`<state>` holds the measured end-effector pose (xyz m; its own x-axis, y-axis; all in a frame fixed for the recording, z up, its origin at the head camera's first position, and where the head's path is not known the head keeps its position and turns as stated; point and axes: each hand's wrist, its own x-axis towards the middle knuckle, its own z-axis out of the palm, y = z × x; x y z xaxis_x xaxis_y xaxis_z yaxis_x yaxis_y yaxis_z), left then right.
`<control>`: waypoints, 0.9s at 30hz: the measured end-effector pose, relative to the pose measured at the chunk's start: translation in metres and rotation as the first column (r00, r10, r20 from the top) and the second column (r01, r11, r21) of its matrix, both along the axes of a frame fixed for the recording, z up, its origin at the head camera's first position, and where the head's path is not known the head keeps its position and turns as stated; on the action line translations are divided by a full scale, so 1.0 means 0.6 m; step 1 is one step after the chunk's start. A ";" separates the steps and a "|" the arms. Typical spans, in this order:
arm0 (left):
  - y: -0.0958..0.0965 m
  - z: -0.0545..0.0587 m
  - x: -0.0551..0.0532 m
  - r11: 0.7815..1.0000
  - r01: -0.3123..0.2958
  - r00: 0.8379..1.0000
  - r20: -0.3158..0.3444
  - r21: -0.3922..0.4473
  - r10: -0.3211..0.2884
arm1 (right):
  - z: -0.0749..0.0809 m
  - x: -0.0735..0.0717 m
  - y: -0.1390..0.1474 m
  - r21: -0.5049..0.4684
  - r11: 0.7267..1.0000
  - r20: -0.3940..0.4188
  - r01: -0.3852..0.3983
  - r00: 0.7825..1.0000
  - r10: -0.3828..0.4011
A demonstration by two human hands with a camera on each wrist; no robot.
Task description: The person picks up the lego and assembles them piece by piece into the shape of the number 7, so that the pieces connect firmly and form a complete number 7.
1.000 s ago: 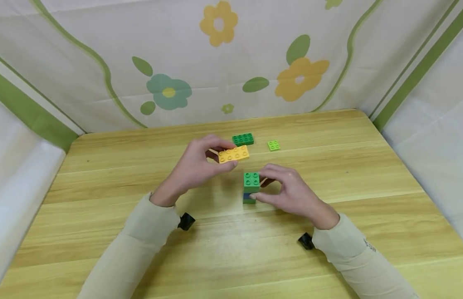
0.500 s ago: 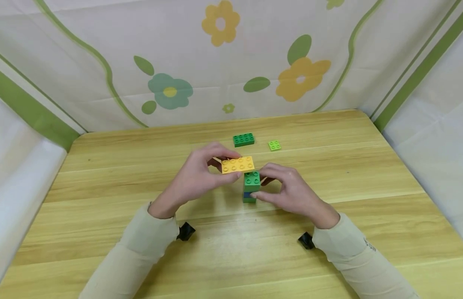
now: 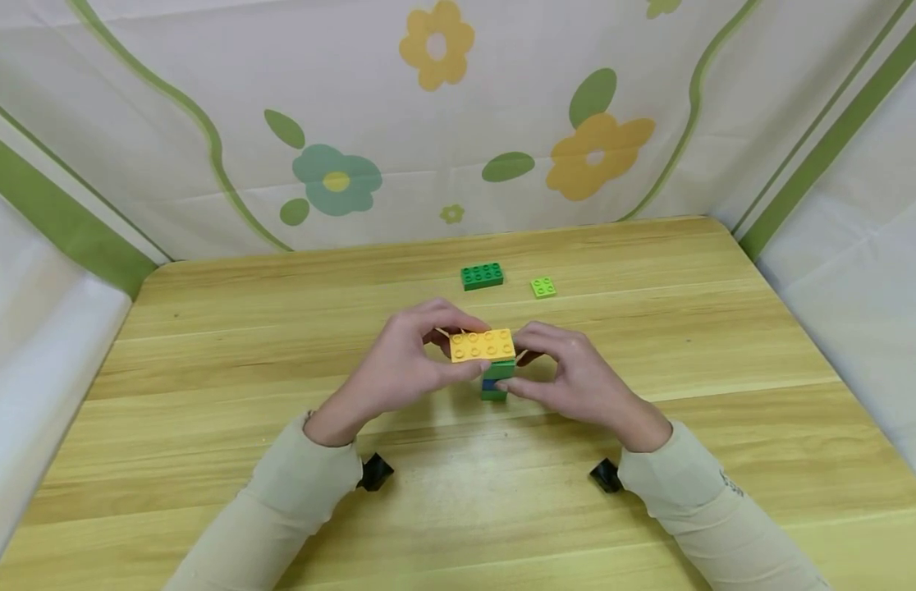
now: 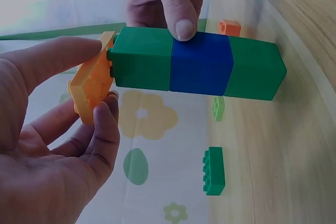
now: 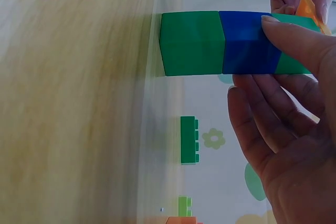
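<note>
Head view: left-hand grip pinches yellow brick between thumb and fingers, studs up, 2 rows of 4. Brick is at the top of an upright 3-block tower. Right-hand grip holds tower from the right: thumb on blue block by its seam with top green block, fingers on opposite side. Bottom green block appears to stand on table.

Key relation: brick's long axis runs left-right; right end is over the tower, left end overhangs toward the left-hand grip, the nearer of the 2 to the brick. Left wrist view shows brick angled, underside partly visible, so it doesn't look fully seated; stud contact, can't tell.

Dark green brick and lime brick lie farther back, apart from tower; orange brick shows in the 2 wrist views.
</note>
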<state>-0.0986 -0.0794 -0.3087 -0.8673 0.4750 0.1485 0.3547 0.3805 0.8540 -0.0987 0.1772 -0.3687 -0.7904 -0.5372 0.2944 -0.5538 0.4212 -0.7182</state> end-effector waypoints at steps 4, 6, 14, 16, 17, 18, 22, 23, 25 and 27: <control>0.001 0.000 0.001 1.000 0.010 1.000 -0.007 0.007 -0.010 | 0.001 0.000 0.000 0.013 1.000 -0.006 0.006 1.000 -0.006; 0.002 0.001 0.001 1.000 0.006 1.000 0.004 0.005 -0.006 | 0.000 0.000 0.000 0.015 1.000 -0.011 0.004 1.000 -0.004; 0.004 0.003 0.001 1.000 -0.009 1.000 0.009 -0.019 0.009 | 0.000 0.001 0.000 0.014 1.000 -0.007 0.009 1.000 -0.009; 0.005 0.005 0.001 1.000 -0.006 1.000 -0.005 -0.030 0.006 | 0.000 0.001 0.001 0.012 1.000 -0.004 0.011 1.000 -0.011; 0.005 0.006 0.001 0.999 -0.006 1.000 -0.011 -0.035 0.006 | -0.001 0.001 0.001 0.011 1.000 -0.003 0.012 1.000 -0.012; 0.005 0.007 0.001 0.999 -0.006 1.000 -0.016 -0.039 0.006 | 0.000 0.001 0.001 0.010 1.000 -0.002 0.012 1.000 -0.012; 0.005 0.010 0.001 0.999 -0.016 1.000 -0.007 -0.050 0.016 | -0.001 0.000 0.001 0.008 1.000 0.000 0.011 1.000 -0.011; 0.006 0.010 0.001 0.998 -0.017 1.000 -0.006 -0.053 0.017 | -0.001 0.000 0.001 0.007 1.000 0.001 0.010 1.000 -0.010; 0.006 0.011 0.000 0.998 -0.016 1.000 -0.005 -0.061 0.016 | -0.002 0.000 0.001 0.005 1.000 0.006 0.010 1.000 -0.010; 0.005 0.011 -0.001 0.997 -0.014 1.000 -0.007 -0.069 0.014 | -0.001 0.000 0.001 0.003 1.000 0.012 0.009 1.000 -0.009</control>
<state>-0.0990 -0.0762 -0.3019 -0.8730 0.4723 0.1215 0.3546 0.4436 0.8231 -0.0985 0.1778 -0.3695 -0.7986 -0.5310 0.2834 -0.5416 0.4286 -0.7232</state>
